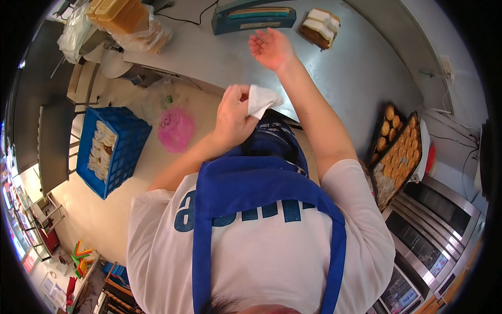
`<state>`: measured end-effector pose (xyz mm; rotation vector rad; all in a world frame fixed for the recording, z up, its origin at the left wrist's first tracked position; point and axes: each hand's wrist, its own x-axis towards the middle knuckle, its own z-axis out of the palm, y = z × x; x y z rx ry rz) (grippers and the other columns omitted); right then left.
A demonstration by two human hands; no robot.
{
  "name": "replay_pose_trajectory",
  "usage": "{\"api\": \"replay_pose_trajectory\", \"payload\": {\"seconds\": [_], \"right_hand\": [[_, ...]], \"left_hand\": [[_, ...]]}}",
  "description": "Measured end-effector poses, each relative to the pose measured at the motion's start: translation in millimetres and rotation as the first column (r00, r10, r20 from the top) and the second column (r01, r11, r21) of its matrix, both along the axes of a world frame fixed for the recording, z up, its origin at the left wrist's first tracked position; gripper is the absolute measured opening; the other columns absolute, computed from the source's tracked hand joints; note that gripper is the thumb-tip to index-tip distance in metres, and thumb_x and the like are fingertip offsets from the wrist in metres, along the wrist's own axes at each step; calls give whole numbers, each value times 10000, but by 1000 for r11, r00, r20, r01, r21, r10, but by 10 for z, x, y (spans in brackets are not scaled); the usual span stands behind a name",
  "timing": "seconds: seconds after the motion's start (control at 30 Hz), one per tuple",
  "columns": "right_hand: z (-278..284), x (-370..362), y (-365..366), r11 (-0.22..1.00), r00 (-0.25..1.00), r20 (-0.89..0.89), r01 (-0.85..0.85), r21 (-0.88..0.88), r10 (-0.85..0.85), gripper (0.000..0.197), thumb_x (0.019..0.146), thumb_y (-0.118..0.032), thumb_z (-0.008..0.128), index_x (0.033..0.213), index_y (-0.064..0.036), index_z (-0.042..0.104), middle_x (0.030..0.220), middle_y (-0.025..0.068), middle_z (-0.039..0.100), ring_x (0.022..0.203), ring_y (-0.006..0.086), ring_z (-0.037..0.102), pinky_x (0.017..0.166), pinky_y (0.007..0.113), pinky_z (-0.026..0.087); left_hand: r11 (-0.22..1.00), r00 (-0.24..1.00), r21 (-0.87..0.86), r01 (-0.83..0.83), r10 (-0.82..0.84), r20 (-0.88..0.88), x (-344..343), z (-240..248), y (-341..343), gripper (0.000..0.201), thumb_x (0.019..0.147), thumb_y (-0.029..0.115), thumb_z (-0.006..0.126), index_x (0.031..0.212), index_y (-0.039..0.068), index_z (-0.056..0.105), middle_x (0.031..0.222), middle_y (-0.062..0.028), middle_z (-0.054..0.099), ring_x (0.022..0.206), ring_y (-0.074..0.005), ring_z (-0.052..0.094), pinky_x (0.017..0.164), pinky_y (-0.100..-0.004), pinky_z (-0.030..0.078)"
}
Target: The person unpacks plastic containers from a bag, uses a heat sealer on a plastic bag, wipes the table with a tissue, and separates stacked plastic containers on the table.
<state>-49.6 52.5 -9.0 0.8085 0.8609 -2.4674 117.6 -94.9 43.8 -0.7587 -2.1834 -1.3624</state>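
My left hand (234,116) is closed on a small folded white sheet (263,101), cloth or paper. It is held in front of my blue apron (256,180), at the near edge of the metal table (230,57). My right hand (272,48) is raised over the table, palm up, with its fingers loosely bent and nothing in them. Just beyond its fingertips lies a long dark teal device (254,20) that looks like a bag sealer. To its right sits a wrapped stack (320,28) of brown and white layered food.
Clear plastic bags with orange-yellow tubs (119,17) stand at the table's far left. On the floor side are a blue crate (128,149) of pale wrapped items and a pink bag (176,130). Trays of round baked pieces (400,159) are at the right, above ovens (418,240).
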Motion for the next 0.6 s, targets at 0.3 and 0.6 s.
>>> {"api": "replay_pose_trajectory", "payload": {"seconds": [0.3,0.6], "right_hand": [[47,86,-159,999,999,-45,-29,28,30,286,945,-256,516,1073,-6,573,1082,147,564,916,267,552,791,360,479],[412,-106,17,997,989,-143,52,60,-43,240,939,-242,522,1020,-33,607,979,104,602,861,227,564,761,358,473]], "left_hand": [[938,937,25,345,-343,-67,-72,-20,467,277,602,-52,670,861,45,658,945,-77,647,859,-253,641,714,-342,531],[775,933,-519,361,-291,214,-107,-476,69,138,743,21,635,878,45,653,820,-75,626,745,-258,616,686,-341,519]]}}
